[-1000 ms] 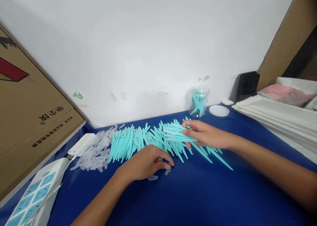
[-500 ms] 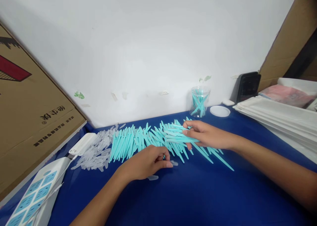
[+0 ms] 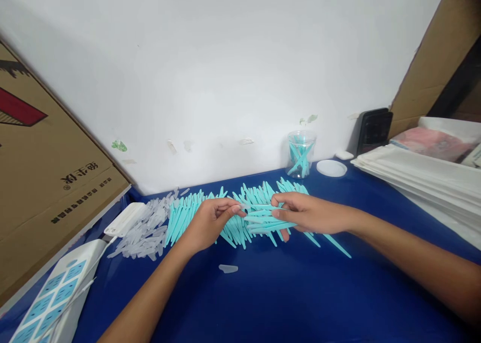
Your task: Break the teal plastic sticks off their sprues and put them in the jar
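Observation:
My right hand (image 3: 317, 213) is closed around a small bunch of teal eyebrow razors (image 3: 265, 223), their ends fanned toward the left. Between the thumb and fingers of my left hand (image 3: 210, 223) is a small clear blade cap (image 3: 243, 207), touching or very near the end of one razor; exact contact cannot be made out. Beneath both hands lies a long row of teal razors (image 3: 184, 218). A heap of clear caps (image 3: 145, 233) is at its left end. One loose cap (image 3: 228, 269) rests on the blue tabletop (image 3: 263, 303) in front.
A clear jar (image 3: 301, 155) holding teal razors stands against the wall, with a white lid (image 3: 331, 168) beside it. White trays (image 3: 424, 178) are stacked at right. A power strip (image 3: 56, 293) and a cardboard box (image 3: 48, 157) border the left.
My left hand has picked up a loose cap from the table and moved up to the razors' ends. My right hand keeps its bunch in nearly the same place.

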{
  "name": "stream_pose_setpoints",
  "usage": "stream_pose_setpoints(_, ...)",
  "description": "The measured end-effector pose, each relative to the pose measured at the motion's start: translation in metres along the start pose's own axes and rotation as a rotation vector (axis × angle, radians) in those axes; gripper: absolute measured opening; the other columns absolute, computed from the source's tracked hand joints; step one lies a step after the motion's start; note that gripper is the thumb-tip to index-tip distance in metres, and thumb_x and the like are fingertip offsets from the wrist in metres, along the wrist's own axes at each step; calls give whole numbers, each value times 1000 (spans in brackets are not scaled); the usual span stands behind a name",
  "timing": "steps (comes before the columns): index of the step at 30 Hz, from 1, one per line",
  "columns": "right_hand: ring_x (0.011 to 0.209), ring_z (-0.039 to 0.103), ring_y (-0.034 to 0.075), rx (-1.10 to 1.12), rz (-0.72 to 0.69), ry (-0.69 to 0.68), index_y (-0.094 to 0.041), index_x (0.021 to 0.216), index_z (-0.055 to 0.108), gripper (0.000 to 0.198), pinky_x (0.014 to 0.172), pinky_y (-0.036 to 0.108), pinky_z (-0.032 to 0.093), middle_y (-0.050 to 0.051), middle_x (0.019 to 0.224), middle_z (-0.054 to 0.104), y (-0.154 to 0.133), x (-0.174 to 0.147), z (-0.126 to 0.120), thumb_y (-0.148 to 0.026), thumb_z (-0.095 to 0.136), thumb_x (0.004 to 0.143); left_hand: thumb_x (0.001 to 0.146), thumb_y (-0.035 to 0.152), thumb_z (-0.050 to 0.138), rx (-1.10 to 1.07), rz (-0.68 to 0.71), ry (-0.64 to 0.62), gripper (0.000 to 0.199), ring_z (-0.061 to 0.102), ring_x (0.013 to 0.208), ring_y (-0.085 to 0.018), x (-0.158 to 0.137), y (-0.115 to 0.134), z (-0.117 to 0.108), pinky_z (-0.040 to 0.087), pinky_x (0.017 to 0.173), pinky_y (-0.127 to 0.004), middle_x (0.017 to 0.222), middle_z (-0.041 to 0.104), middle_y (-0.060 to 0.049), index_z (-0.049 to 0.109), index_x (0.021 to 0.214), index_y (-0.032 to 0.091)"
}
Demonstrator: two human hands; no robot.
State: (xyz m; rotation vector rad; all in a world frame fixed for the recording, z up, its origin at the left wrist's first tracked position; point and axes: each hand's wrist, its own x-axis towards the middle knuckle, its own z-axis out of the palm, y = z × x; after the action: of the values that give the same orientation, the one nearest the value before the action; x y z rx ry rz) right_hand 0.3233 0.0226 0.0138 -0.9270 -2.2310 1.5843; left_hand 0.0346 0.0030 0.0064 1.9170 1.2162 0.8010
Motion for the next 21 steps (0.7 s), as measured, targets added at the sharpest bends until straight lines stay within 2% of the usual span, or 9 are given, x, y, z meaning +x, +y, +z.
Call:
stream_pose_setpoints(8,54,45,10,-26,-2,-9,-22,99,47,36,45,22,33,3,81,75,-1,-1,3,-57,55,102,99,43,64,-95,-25,-13,31,76,102,-23,-4,9,7,58,93,-35,106,82,-7,82,110,20)
stream_pose_setpoints(12,53,42,10,-19,-4,-11,-22,98,46,37,44,21,32,4,82,75,-1,-1,2,-58,54,102,94,42,72,-175,-50,46,31,77,104,-25,-3,6,6,59,95,-38,106,82,-8,81,114,20)
stream_pose_setpoints(16,51,40,9,-14,8,-8,-22,98,45,37,43,20,30,3,80,74,-1,0,1,-58,54,102,90,40,77,-237,-54,106,31,75,111,-25,-2,2,4,57,102,-39,115,80,-8,82,115,23)
stream_pose_setpoints(21,52,41,9,2,8,-28,-22,100,45,37,44,21,31,2,79,73,-3,-1,2,-58,55,101,89,41,79,-212,-61,91,32,76,106,-26,-3,4,5,61,93,-38,113,81,-9,83,113,21)
